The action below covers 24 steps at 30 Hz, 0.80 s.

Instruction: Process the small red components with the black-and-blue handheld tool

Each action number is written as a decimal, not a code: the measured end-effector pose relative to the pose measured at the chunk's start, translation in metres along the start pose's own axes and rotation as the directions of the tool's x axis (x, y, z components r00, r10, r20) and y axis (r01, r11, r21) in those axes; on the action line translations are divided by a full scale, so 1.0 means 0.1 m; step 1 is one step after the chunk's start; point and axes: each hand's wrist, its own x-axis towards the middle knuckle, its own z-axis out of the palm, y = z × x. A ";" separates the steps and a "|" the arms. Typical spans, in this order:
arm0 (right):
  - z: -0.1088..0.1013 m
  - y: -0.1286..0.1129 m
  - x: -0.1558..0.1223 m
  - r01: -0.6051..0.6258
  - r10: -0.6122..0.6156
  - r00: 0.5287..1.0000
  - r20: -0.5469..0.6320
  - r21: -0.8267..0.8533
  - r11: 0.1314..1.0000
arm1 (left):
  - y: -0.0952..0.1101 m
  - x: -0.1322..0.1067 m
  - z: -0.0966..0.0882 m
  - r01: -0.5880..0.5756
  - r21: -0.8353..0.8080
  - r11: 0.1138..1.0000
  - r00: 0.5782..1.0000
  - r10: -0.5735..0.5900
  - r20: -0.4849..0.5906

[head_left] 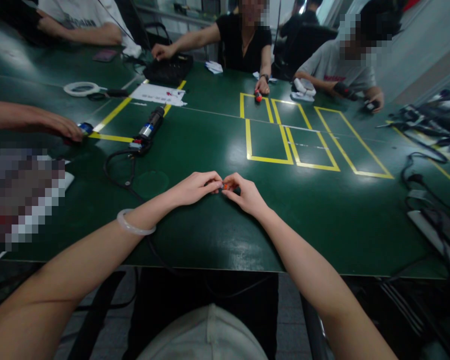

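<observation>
My left hand [198,188] and my right hand [247,195] meet over the green table, fingertips almost touching. Between them is a small orange-red and dark piece [224,186], pinched by the fingers of both hands. Most of it is covered, so its kind does not show. A pale bangle [129,225] circles my left wrist. Up and left of my hands lies a black and silver cylindrical tool [150,125] with a cable.
Yellow tape rectangles [270,161] mark the table [195,240]. A co-worker's hand [262,86] holds a small red item across the table; another hand [69,129] is at left. A white ring-shaped item [80,89], white sheet [157,93] and black cables [416,175] lie around.
</observation>
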 end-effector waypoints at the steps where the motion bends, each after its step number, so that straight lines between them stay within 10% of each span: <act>1: 0.00 0.01 0.00 0.002 -0.002 1.000 -0.002 -0.005 1.000 | -0.01 0.00 0.00 -0.004 -0.022 1.000 1.000 0.004 -0.001; 20: -0.01 0.06 0.00 0.025 -0.024 0.999 -0.032 0.046 0.999 | 0.03 -0.01 -0.04 -0.003 0.027 1.000 0.999 0.002 0.048; 24: -0.02 0.08 0.00 -0.007 0.008 0.999 -0.050 0.032 0.999 | -0.08 -0.01 -0.18 0.045 0.164 0.985 0.997 -0.033 -0.075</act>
